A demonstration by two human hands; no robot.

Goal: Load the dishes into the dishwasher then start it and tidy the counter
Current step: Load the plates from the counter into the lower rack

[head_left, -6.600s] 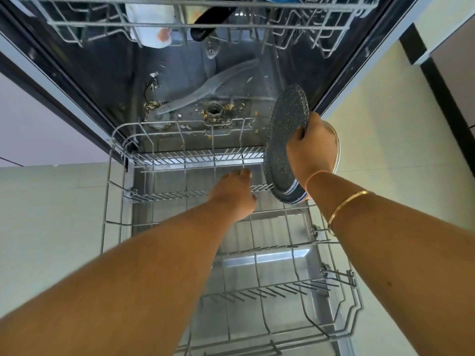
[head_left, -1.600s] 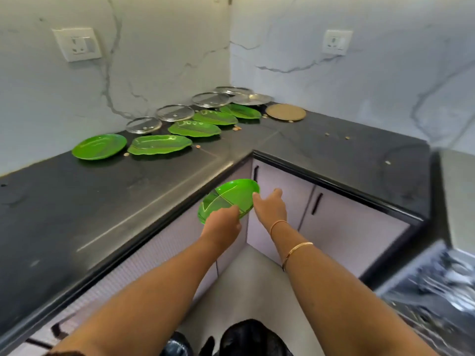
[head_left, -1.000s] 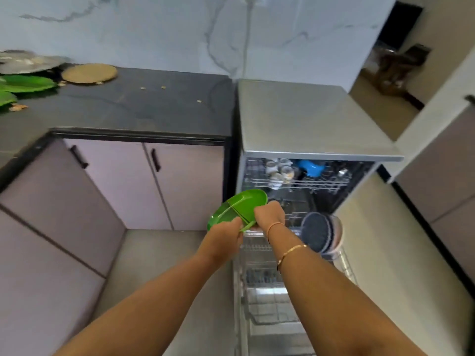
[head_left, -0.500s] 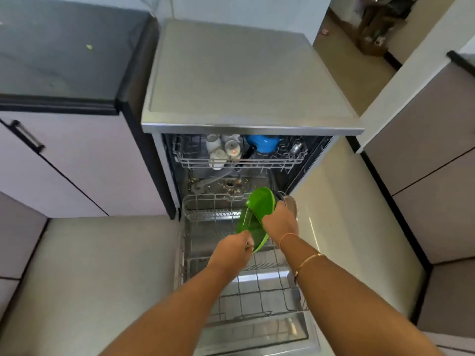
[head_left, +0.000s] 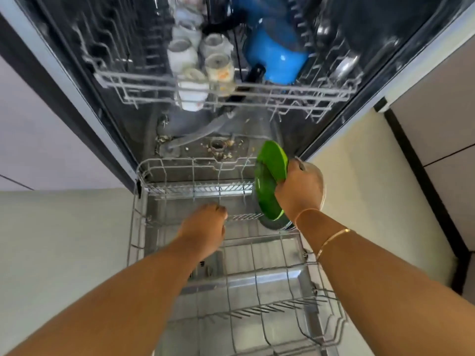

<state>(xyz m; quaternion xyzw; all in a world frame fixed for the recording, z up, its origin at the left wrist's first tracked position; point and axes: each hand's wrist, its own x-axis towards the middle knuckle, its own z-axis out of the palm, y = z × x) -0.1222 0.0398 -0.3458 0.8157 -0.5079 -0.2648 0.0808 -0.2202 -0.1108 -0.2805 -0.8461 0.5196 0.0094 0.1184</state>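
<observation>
Loading: right hand [head_left: 299,192] grips green plate [head_left: 270,165] at two o'clock of the rack [head_left: 140,176]. Whether the left hand [head_left: 203,228] has a grip is unclear. Next, seat the plate between tines.

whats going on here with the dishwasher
A person is loading it. Their right hand grips a green plate on edge and is setting it at the far right of the pulled-out lower rack, just in front of a dark plate standing there. The left hand is down on a row of tines mid-rack; whether it grips them is unclear. The upper rack holds cups and a blue pot.
</observation>
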